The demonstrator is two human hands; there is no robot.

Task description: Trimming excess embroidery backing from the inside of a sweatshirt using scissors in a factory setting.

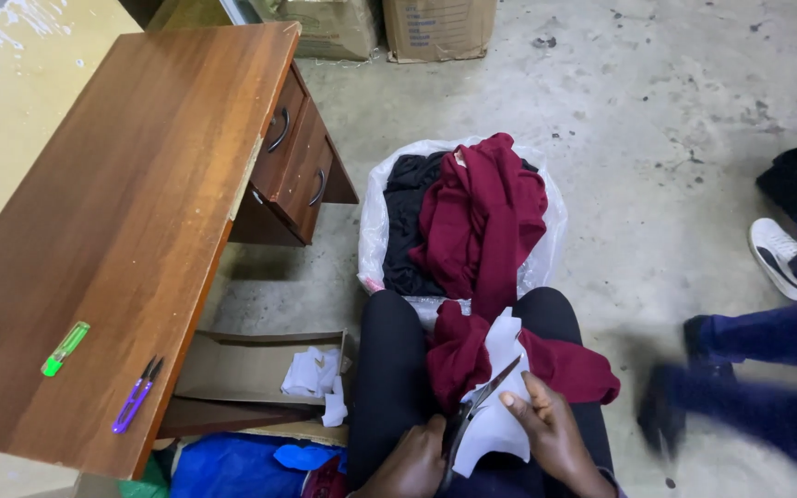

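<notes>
I sit with a dark red garment [565, 364] across my lap. My left hand [412, 461] grips the handles of a pair of scissors [481, 406], whose blades point up and right into a white piece of fabric [500, 429]. My right hand [551, 429] pinches that white piece at its right edge. The white piece lies on the red garment.
A clear plastic bag [551, 249] of dark red and black clothes stands on the concrete floor ahead. A wooden desk [122, 212] at left carries a green marker [65, 349] and purple snips [136, 395]. A cardboard box [251, 378] holds white scraps. Another person's legs [758, 369] are at right.
</notes>
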